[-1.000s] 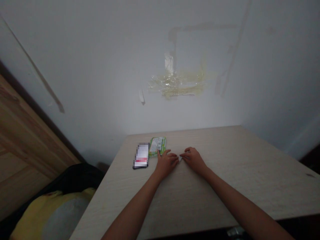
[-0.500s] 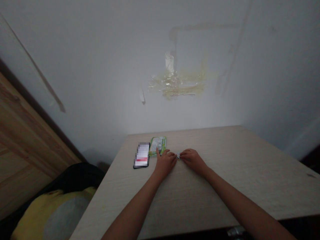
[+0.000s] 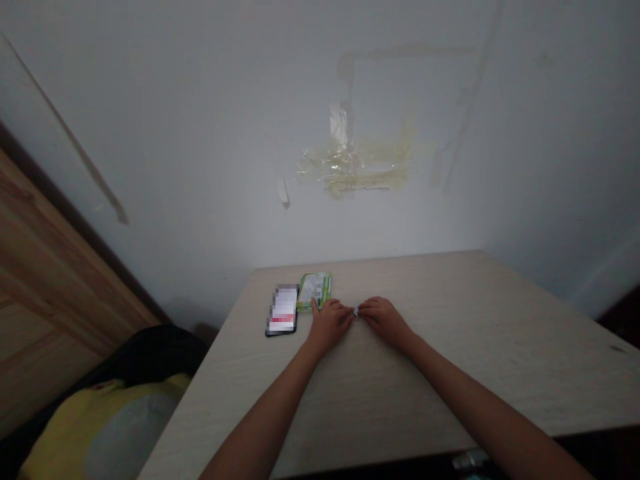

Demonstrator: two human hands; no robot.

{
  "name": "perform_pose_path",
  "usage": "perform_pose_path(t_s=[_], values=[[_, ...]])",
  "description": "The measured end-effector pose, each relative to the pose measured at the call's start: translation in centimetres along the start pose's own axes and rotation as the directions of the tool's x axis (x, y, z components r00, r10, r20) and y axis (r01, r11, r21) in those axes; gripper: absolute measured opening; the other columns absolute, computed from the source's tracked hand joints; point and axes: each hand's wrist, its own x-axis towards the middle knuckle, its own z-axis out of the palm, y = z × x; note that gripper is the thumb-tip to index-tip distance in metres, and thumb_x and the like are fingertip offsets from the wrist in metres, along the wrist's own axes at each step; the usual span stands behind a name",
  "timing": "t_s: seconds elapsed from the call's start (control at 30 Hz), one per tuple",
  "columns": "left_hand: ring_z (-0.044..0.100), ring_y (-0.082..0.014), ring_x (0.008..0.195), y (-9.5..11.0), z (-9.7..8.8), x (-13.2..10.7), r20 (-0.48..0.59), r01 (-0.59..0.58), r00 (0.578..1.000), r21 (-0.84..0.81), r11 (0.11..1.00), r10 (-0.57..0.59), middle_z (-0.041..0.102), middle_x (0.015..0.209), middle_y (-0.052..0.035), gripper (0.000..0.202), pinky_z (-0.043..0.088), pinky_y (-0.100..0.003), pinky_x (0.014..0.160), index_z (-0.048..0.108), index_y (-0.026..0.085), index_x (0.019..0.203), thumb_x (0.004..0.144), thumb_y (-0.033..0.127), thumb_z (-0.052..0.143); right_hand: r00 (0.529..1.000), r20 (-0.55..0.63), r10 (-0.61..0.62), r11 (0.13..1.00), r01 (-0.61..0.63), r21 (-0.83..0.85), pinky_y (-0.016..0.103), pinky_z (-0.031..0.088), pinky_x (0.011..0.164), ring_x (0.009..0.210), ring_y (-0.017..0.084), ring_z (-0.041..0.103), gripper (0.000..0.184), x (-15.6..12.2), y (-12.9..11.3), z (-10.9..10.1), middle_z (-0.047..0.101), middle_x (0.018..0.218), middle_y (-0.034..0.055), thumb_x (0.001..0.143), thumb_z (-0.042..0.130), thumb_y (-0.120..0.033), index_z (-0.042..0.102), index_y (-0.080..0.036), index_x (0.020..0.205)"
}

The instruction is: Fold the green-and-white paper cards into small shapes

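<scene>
At the middle of the table, a small whitish-grey piece [image 3: 356,311] sits between my two hands, too small and too covered to name. My left hand [image 3: 329,327] has its fingertips closed on the piece's left side, the thumb side hidden from me in part. From the right, the bent fingers of my right hand [image 3: 385,317] pinch the same piece. Just beyond my left hand lies a green and white soft packet [image 3: 315,291], near its fingers. A phone [image 3: 283,312] with a lit, blurred-out screen lies left of the packet.
The pale wooden table [image 3: 400,393] meets a wall [image 3: 200,133] with peeling tape [image 3: 350,163]. To the left of the table are a yellow and grey plush-like item [image 3: 100,427], a dark cloth-like shape [image 3: 155,353] and a wooden panel [image 3: 45,267].
The hands stay in nearly the same place, the fingertips slightly closer together around the small piece, which shows less now. The whole view has shifted very slightly.
</scene>
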Motion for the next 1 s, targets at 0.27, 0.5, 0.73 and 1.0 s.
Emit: perform_pose_path(t_s=[0.27, 0.5, 0.73, 1.0], values=[[0.052, -0.0219, 0.116, 0.8, -0.7, 0.0, 0.008, -0.029, 1.0, 0.086, 0.996, 0.029, 0.069, 0.103, -0.0003, 0.023, -0.006, -0.066, 0.111, 0.066, 0.037, 0.111, 0.092, 0.036, 0.053, 0.996, -0.032, 0.079, 0.996, -0.077, 0.044, 0.034, 0.046, 0.093, 0.098, 0.018, 0.064, 0.025, -0.3, 0.5, 0.2, 0.073, 0.101, 0.0042, 0.087, 0.053, -0.016, 0.072, -0.024, 0.103], [0.052, -0.0217, 0.117, 0.7, -0.6, -0.1, -0.012, -0.019, 1.0, 0.088, 0.996, 0.02, 0.071, 0.104, 0.0005, 0.022, -0.008, -0.065, 0.111, 0.067, 0.036, 0.108, 0.091, 0.035, 0.054, 0.983, -0.078, 0.166, 0.986, -0.163, 0.042, 0.036, 0.046, 0.095, 0.102, 0.019, 0.061, 0.029, -0.5, 1.0, 0.5, 0.071, 0.106, 0.0064, 0.088, 0.05, -0.016, 0.069, -0.02, 0.109], [0.046, -0.0245, 0.126, 0.6, -0.2, -0.2, -0.025, -0.002, 1.0, 0.032, 0.999, 0.002, 0.07, 0.11, -0.0004, 0.022, -0.01, -0.068, 0.108, 0.067, 0.034, 0.107, 0.091, 0.039, 0.053, 0.998, -0.005, 0.056, 0.998, -0.056, 0.014, 0.039, 0.043, 0.099, 0.112, 0.02, 0.056, 0.033, -0.4, 0.5, 0.4, 0.067, 0.119, 0.0052, 0.089, 0.05, -0.016, 0.066, -0.024, 0.116], [0.041, -0.027, 0.132, 0.1, 0.2, -0.1, -0.005, 0.021, 1.0, 0.003, 1.0, -0.021, 0.068, 0.117, 0.0016, 0.022, -0.009, -0.072, 0.107, 0.065, 0.036, 0.107, 0.088, 0.042, 0.056, 0.998, 0.033, 0.057, 0.998, -0.056, -0.027, 0.04, 0.04, 0.101, 0.115, 0.02, 0.053, 0.034, -0.4, 0.3, 0.4, 0.065, 0.118, 0.0064, 0.089, 0.049, -0.012, 0.065, -0.022, 0.118]])
